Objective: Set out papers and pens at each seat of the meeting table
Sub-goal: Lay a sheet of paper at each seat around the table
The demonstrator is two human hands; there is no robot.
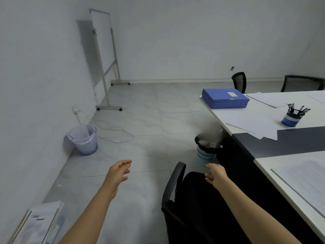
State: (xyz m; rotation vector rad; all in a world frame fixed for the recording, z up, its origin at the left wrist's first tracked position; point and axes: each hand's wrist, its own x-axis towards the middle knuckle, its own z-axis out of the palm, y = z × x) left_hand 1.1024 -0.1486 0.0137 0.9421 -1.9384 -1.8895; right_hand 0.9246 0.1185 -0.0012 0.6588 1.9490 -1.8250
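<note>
White sheets of paper [260, 125] lie fanned and loose on the meeting table [307, 138], which is pale with a dark grey band, at its far part. Just beside them stands a blue-and-white striped cup [289, 119] with dark pens [297, 109] upright in it. Another flat set of white papers [302, 178] lies at the near seat, low on the right, and no pen shows beside it.

Both hands are empty. The left hand [120, 171] hangs over the floor with its fingers apart and loosely curled. The right hand [215, 174] reaches forward over the black office chair [175, 182] with its fingers spread and relaxed; whether it touches the chair I cannot tell.

I judge this to be a gap between seats, with nothing carried and the supplies well apart from either hand. The next move calls for a reach across to the cup and the loose sheets, with one pen pinched out without tipping the cup.

That black chair stands between the person and the table edge and would need passing or pushing aside. A blue lattice bin with a black liner [205, 148] sits on the floor at the table's side, in the walking line. A stack of blue box files [225, 100] takes up the far corner. Further off are a pale lattice bin [84, 140], a trailing floor cable [114, 134] and a wheeled whiteboard [103, 55].
</note>
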